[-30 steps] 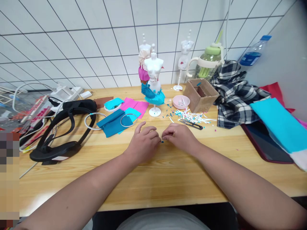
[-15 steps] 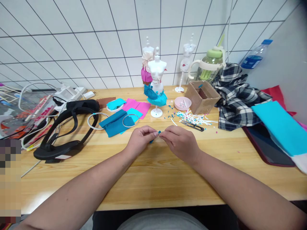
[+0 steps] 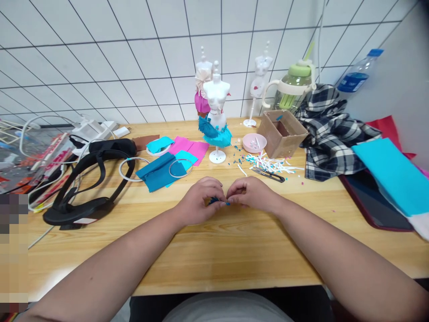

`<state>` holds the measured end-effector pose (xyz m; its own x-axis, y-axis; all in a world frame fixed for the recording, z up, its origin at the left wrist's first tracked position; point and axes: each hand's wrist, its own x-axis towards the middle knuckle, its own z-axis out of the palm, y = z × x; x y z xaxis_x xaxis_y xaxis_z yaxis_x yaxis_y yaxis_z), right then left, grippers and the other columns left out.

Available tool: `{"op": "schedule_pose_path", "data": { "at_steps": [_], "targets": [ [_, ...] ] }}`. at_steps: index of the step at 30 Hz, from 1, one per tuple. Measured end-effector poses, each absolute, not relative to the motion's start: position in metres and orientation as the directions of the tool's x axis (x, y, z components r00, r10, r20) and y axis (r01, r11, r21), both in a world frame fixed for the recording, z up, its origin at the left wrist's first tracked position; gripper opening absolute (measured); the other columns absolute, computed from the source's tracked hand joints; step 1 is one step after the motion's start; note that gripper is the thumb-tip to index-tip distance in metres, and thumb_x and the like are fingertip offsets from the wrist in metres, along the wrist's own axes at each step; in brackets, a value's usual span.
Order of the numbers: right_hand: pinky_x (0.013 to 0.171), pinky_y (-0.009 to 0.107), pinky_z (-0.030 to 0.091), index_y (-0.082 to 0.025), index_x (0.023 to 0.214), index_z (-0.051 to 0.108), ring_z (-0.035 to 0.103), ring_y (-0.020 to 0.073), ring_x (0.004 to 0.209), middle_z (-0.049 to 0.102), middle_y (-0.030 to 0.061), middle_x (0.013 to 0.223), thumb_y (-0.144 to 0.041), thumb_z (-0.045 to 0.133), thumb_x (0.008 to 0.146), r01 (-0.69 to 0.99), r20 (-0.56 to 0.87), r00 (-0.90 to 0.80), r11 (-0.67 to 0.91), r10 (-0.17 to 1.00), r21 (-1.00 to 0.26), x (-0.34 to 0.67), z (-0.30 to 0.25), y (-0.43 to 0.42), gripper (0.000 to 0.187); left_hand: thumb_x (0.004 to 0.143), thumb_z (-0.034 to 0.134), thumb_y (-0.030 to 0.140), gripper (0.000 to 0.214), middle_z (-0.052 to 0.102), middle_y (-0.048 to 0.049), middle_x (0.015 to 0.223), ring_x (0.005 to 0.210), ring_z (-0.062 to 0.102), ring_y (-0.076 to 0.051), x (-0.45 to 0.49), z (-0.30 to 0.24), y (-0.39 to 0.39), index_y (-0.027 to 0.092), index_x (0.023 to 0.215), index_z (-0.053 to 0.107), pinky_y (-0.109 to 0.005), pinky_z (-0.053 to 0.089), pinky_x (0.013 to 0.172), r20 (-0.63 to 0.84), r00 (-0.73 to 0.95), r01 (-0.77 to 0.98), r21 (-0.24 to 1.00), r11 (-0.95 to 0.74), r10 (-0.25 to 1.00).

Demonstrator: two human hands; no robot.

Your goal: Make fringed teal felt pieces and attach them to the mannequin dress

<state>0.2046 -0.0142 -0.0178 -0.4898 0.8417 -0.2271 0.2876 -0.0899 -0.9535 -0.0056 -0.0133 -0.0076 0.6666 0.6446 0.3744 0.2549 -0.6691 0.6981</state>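
Observation:
My left hand (image 3: 198, 202) is closed on a small strip of dark teal crepe paper (image 3: 213, 201), low over the table's middle. Against its fingertips, my right hand (image 3: 253, 193) pinches the strip's other end, mostly hidden by the fingers. Just beyond them stands a white mini mannequin (image 3: 216, 96) wearing a ruffled blue-teal paper skirt (image 3: 219, 136). To the left of it lie a folded dark teal sheet (image 3: 159, 175), pink paper (image 3: 197, 151) and a white ring (image 3: 121, 170). Small thread snips (image 3: 273, 175) rest beside white paper shreds (image 3: 268, 162) on the right.
A black headset (image 3: 78, 210) and cables occupy the left side. Behind are two more mannequins, a pink bowl (image 3: 254, 144), a cardboard box (image 3: 286, 141) and a green-lidded jug (image 3: 291, 91). Plaid cloth (image 3: 331, 147) and a blue paper pack (image 3: 392, 174) lie right.
Both hands have turned so the fingers point more inward, and the fingertips have dropped slightly toward the table. The camera view has shifted a little.

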Motion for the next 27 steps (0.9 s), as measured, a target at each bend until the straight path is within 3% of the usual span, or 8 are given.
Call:
{"op": "schedule_pose_path", "data": {
  "at_steps": [2, 6, 10, 13, 17, 22, 27],
  "targets": [
    [0.046, 0.02, 0.044, -0.018, 0.08, 0.072, 0.055, 0.0111, 0.057, 0.064, -0.0004, 0.068, -0.028, 0.068, 0.073, 0.351, -0.207, -0.502, -0.021, 0.84, -0.936, 0.207, -0.018, -0.013, 0.013, 0.08, 0.064, 0.024, 0.006, 0.069, -0.0048, 0.084, 0.088, 0.061, -0.02, -0.006, -0.008, -0.014, 0.021, 0.083, 0.069, -0.039, 0.045, 0.088, 0.393, 0.718, 0.282, 0.591, -0.756, 0.575],
    [0.057, 0.022, 0.045, -0.019, 0.081, 0.073, 0.059, 0.012, 0.065, 0.066, 0.0003, 0.074, -0.022, 0.064, 0.078, 0.466, -0.081, -0.534, 0.214, 0.842, -0.858, 0.207, -0.011, -0.014, 0.01, 0.079, 0.062, 0.02, 0.01, 0.07, -0.0039, 0.087, 0.093, 0.06, -0.021, -0.006, -0.007, -0.016, 0.023, 0.085, 0.069, -0.039, 0.043, 0.089, 0.367, 0.746, 0.368, 0.467, -0.804, 0.555],
    [0.068, 0.025, 0.042, -0.021, 0.079, 0.072, 0.059, 0.013, 0.075, 0.066, 0.0003, 0.078, -0.017, 0.065, 0.079, 0.599, 0.152, -0.503, 0.47, 0.851, -0.648, 0.201, -0.006, -0.024, 0.008, 0.076, 0.06, 0.018, 0.01, 0.069, -0.0045, 0.086, 0.091, 0.061, -0.021, -0.004, -0.006, -0.019, 0.021, 0.081, 0.069, -0.039, 0.043, 0.087, 0.309, 0.727, 0.479, 0.412, -0.775, 0.613],
    [0.066, 0.025, 0.04, -0.021, 0.083, 0.071, 0.059, 0.0138, 0.076, 0.066, 0.0015, 0.082, -0.02, 0.061, 0.084, 0.667, 0.283, -0.493, 0.566, 0.823, -0.484, 0.195, -0.004, -0.032, 0.01, 0.077, 0.06, 0.02, 0.007, 0.068, -0.0049, 0.081, 0.084, 0.061, -0.021, -0.001, -0.008, -0.019, 0.02, 0.077, 0.067, -0.038, 0.045, 0.08, 0.297, 0.638, 0.562, 0.451, -0.693, 0.711],
    [0.067, 0.027, 0.039, -0.021, 0.087, 0.07, 0.059, 0.0153, 0.078, 0.066, 0.0031, 0.084, -0.026, 0.055, 0.09, 0.684, 0.409, -0.494, 0.633, 0.768, -0.362, 0.194, -0.004, -0.035, 0.016, 0.077, 0.061, 0.021, 0.007, 0.067, -0.0023, 0.075, 0.074, 0.062, -0.017, 0.002, -0.009, -0.017, 0.02, 0.072, 0.065, -0.032, 0.047, 0.072, 0.285, 0.445, 0.592, 0.617, -0.518, 0.849],
    [0.073, 0.029, 0.043, -0.021, 0.091, 0.07, 0.06, 0.0174, 0.084, 0.068, 0.0045, 0.089, -0.028, 0.052, 0.092, 0.681, 0.468, -0.446, 0.629, 0.763, -0.376, 0.194, -0.004, -0.034, 0.019, 0.078, 0.063, 0.022, 0.005, 0.069, -0.0019, 0.077, 0.077, 0.062, -0.018, 0.003, -0.007, -0.017, 0.02, 0.074, 0.065, -0.032, 0.047, 0.073, 0.337, 0.379, 0.568, 0.65, -0.504, 0.862],
    [0.071, 0.028, 0.048, -0.02, 0.102, 0.067, 0.062, 0.0174, 0.087, 0.069, 0.0046, 0.097, -0.025, 0.063, 0.084, 0.599, 0.404, -0.386, 0.558, 0.829, -0.574, 0.193, -0.004, -0.034, 0.019, 0.078, 0.064, 0.022, 0.004, 0.069, -0.0038, 0.08, 0.079, 0.061, -0.019, 0.003, -0.01, -0.017, 0.02, 0.08, 0.067, -0.034, 0.045, 0.075, 0.41, 0.413, 0.598, 0.552, -0.582, 0.813]
  ]
}}
